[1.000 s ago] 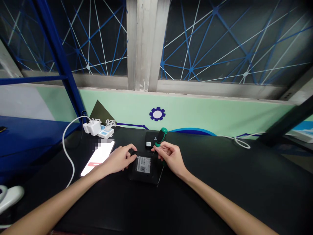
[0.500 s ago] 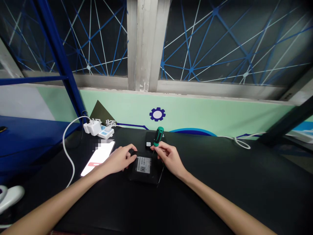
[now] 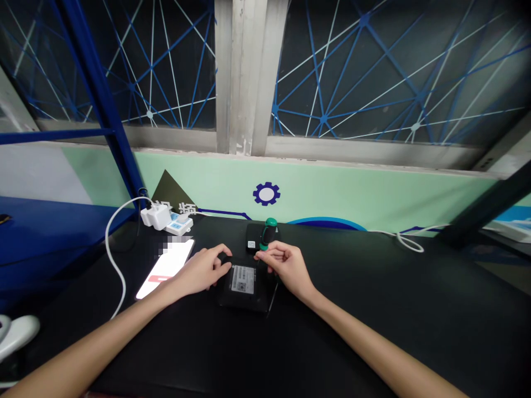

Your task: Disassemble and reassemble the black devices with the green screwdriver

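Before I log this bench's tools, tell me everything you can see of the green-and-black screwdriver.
The green-and-black screwdriver has a thick, rounded handle that looks like plastic or rubber: green cap, black grip, green collar. It stands nearly upright, handle up, at the far side of the square, black, labelled device. The bare right hand pinches it near the collar. Little of its thin shaft shows; its tip is unclear.

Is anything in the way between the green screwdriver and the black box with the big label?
Nothing visible: the right hand, partly hiding the green screwdriver, holds it near the far right corner of the black box.
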### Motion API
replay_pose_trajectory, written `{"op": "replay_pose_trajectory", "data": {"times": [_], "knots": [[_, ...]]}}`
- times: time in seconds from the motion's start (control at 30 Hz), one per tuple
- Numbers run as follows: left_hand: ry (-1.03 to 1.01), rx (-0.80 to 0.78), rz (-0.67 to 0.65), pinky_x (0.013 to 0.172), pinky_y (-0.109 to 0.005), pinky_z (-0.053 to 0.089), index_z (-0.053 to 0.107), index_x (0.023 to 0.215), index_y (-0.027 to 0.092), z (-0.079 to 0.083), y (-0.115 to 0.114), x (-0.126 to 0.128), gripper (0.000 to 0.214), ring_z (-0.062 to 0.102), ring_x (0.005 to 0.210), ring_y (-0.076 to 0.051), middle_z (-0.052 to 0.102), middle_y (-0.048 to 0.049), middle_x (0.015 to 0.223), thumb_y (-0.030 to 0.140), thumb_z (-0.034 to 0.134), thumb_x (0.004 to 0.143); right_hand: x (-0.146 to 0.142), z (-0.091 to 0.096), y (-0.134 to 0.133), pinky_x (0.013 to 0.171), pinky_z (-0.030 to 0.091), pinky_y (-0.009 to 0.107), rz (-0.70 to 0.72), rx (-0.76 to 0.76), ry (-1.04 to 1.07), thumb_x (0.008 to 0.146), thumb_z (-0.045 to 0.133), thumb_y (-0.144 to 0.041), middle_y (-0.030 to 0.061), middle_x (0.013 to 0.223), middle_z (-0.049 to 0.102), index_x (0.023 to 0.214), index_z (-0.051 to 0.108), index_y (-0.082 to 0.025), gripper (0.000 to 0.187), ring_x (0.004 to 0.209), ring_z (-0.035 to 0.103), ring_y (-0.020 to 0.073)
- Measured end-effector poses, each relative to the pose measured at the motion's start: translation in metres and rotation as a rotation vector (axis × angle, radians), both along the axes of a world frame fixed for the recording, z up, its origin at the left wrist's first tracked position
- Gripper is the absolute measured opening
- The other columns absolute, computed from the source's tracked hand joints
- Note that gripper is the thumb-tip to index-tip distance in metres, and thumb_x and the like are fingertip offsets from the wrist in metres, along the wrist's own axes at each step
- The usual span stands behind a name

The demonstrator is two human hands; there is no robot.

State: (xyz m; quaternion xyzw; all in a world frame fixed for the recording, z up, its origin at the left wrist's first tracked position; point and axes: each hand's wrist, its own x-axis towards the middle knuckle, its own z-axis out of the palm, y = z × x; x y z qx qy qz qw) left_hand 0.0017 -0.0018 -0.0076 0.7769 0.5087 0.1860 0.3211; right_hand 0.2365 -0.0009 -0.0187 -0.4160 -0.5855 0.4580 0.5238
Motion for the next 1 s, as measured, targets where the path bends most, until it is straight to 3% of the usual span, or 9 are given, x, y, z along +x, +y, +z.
{"op": "replay_pose_trajectory", "data": {"times": [0.3, 0.53, 0.63, 0.8, 1.0], "knots": [[0.011, -0.005, 0.001, 0.048, -0.022, 0.041, 0.055, 0.116, 0.023, 0.0007, -0.0006, 0.0002, 0.034, 0.054, 0.04, -0.013, 0.057, 0.0084, 0.054, 0.047, 0.048, 0.093, 0.0008, -0.0022, -0.0014, 0.049, 0.046, 0.025, 0.054, 0.058, -0.061, 0.079, 0.074, -0.053, 0.0066, 0.076, 0.074, 0.077, 0.068, -0.017, 0.036, 0.051, 0.055, 0.0123], [0.037, 0.016, -0.004, 0.052, -0.024, 0.042, 0.055, 0.115, 0.024, 0.0046, -0.0026, 0.0013, 0.032, 0.054, 0.041, -0.014, 0.059, 0.0082, 0.053, 0.046, 0.046, 0.094, 0.0021, -0.0079, -0.0008, 0.046, 0.031, 0.025, -0.041, 0.215, -0.191, 0.084, 0.07, -0.051, -0.0028, 0.06, 0.049, 0.075, 0.067, -0.018, 0.034, 0.048, 0.037, 0.0094], [0.028, 0.002, -0.001, 0.052, -0.024, 0.043, 0.055, 0.116, 0.024, 0.0055, -0.0032, 0.0016, 0.033, 0.054, 0.041, -0.014, 0.058, 0.0085, 0.053, 0.046, 0.046, 0.094, 0.0024, -0.01, 0.0007, 0.046, 0.029, 0.025, -0.049, 0.171, -0.166, 0.08, 0.074, -0.051, -0.0053, 0.052, 0.043, 0.068, 0.064, -0.018, 0.037, 0.046, 0.034, 0.0089], [0.029, 0.006, -0.003, 0.051, -0.023, 0.041, 0.055, 0.116, 0.023, 0.0038, -0.0024, 0.001, 0.034, 0.054, 0.041, -0.014, 0.059, 0.0079, 0.053, 0.047, 0.047, 0.094, 0.0017, -0.0062, 0.0006, 0.046, 0.037, 0.025, -0.037, 0.049, -0.009, 0.066, 0.085, -0.051, -0.0026, 0.052, 0.055, 0.062, 0.053, -0.02, 0.044, 0.046, 0.047, 0.0117], [0.026, 0.0, -0.01, 0.05, -0.023, 0.041, 0.055, 0.116, 0.023, 0.0027, -0.0022, 0.0004, 0.033, 0.055, 0.042, -0.014, 0.059, 0.0077, 0.054, 0.046, 0.046, 0.094, 0.0, -0.0048, -0.0011, 0.045, 0.038, 0.024, -0.025, 0.023, 0.015, 0.066, 0.084, -0.053, 0.0004, 0.058, 0.061, 0.064, 0.056, -0.02, 0.044, 0.046, 0.048, 0.0112]]}}
